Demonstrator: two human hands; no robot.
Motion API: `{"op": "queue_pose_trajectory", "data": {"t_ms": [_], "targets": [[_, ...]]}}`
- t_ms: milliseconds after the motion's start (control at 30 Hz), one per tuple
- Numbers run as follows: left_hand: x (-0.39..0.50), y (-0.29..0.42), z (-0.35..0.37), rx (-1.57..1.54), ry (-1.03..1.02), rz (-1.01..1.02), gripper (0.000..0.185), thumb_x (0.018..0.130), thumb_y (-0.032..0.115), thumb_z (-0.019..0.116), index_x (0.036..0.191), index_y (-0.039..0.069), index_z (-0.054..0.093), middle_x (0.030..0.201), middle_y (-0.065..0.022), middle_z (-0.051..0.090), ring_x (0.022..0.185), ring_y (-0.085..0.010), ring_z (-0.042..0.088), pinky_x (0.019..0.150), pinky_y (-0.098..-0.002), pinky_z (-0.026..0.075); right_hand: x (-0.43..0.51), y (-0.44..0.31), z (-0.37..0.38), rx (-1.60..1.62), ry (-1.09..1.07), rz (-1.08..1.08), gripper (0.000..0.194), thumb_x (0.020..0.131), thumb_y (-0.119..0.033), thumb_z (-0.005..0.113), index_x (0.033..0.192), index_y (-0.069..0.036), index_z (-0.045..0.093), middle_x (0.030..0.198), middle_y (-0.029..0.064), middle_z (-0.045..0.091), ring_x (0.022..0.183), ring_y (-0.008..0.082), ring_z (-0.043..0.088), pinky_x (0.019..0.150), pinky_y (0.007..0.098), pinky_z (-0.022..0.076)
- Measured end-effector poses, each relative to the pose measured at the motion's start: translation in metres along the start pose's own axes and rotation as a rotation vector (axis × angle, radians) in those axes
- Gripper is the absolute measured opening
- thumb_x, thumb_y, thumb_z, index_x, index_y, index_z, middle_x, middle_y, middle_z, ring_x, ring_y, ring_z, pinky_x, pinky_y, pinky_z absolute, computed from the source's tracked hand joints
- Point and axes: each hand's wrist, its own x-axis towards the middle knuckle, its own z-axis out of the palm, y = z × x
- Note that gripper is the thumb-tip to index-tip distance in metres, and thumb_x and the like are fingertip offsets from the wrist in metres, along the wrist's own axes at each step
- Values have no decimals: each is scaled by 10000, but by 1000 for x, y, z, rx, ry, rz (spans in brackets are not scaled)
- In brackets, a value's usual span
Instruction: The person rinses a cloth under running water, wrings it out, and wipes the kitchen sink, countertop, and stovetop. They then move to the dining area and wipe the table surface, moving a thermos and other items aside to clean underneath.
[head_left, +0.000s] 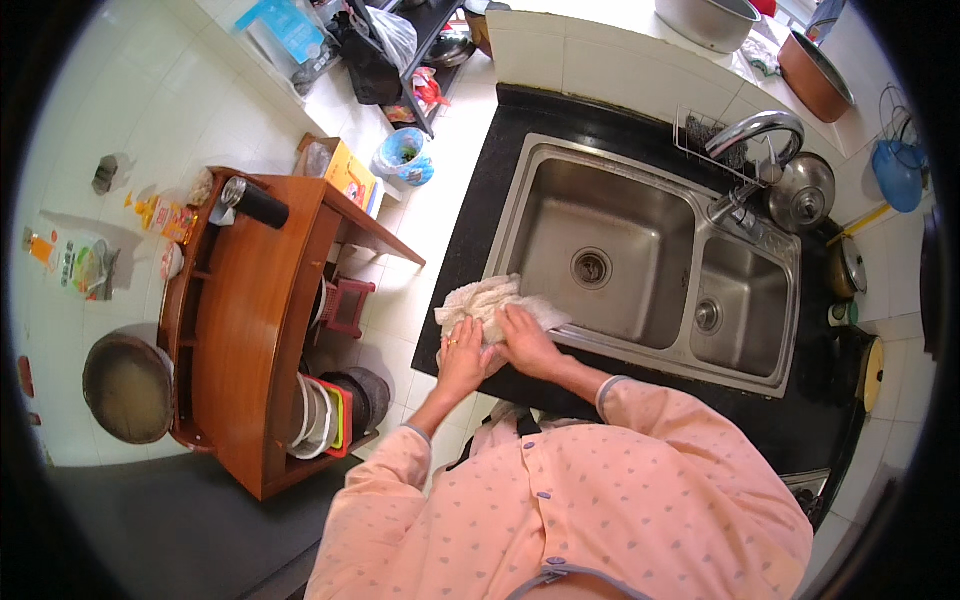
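A crumpled off-white cloth (487, 296) lies on the left end of the black countertop (469, 255), partly over the near left corner of the steel double-bowl sink (667, 356). Both hands rest on it. My left hand (463, 356), with a ring on one finger, presses on its near left part. My right hand (529, 343) is beside it, fingers spread over the middle of the cloth. Whether the fingertips grip the fabric cannot be told. Both bowls of the sink show their drains, and a chrome faucet (757, 131) arches at the back right.
A wire rack (679, 135) with scouring pads and a metal lid (802, 191) stand behind the sink. Left across the floor is a wooden desk (255, 262) bearing a black bottle (259, 204). A lined waste bin (405, 154) and a red stool (351, 300) stand near it.
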Motion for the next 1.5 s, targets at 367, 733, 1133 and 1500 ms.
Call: {"op": "queue_pose_trajectory", "data": {"t_ms": [367,733,1133,1500], "targets": [[156,-18,-20,80,83,195,529,910,264,471,1359,18,340,1441,-208,276,1334,-374,247,1031,-586,204,101,56,-3,121,196,223,605,804,-69,554,1335,54,291,1328,305,301,1221,471,309,1044,475,268],[373,14,-44,74,38,244,600,854,377,527,1329,25,423,1458,-168,295,1365,-321,228,1066,-558,160,215,166,-88,-166,206,296,568,849,-141,523,1355,9,314,1387,234,342,1285,368,337,1057,408,305],[416,44,-16,152,287,602,555,780,77,604,1298,-9,426,1399,-154,384,1323,-316,313,1035,-516,268,205,222,-124,-642,298,-52,258,780,-152,530,1029,-98,573,1028,37,549,1013,209,505,869,357,390],[428,173,54,52,162,845,549,769,113,627,1280,15,450,1374,-154,407,1296,-322,355,1027,-522,294,86,267,-198,-817,266,194,299,754,-75,538,1045,-133,575,1081,26,506,1037,230,462,873,391,354]]}}
